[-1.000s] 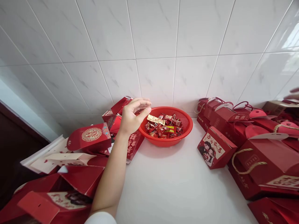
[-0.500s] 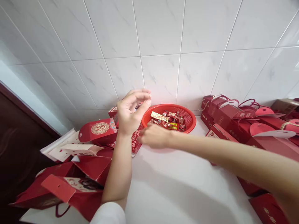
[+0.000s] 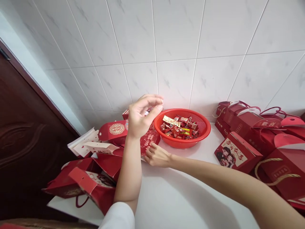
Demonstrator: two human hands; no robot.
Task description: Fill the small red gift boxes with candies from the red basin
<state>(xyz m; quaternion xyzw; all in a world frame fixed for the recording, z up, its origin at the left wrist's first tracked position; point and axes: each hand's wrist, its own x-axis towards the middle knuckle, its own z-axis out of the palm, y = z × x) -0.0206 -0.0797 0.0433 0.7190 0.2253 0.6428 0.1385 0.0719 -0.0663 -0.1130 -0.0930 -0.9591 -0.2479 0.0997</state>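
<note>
My left hand (image 3: 140, 117) is raised in front of the wall, its fingers curved above the thumb with a gap between them and nothing visible in it. Below and right of it, my right hand (image 3: 157, 156) has its fingers curled at the near edge of a red candy box (image 3: 150, 140) with white lettering. My left forearm partly hides that box. Just behind my right hand stands a red plastic basket (image 3: 205, 135) of wrapped sweets (image 3: 178, 127), with one long cream-coloured packet (image 3: 171, 121) on top.
Red gift boxes and bags (image 3: 95, 181) crowd the left side of the white table (image 3: 171, 190). More red boxes with rope handles (image 3: 281, 168) line the right, one bearing a cartoon couple (image 3: 232, 154). A tiled wall (image 3: 176, 38) rises behind; a dark door (image 3: 30, 143) is at left.
The view has turned left, so everything sits further right. My right hand has moved down from in front of the basket's rim to the near edge of the red box. My left hand keeps its pose.
</note>
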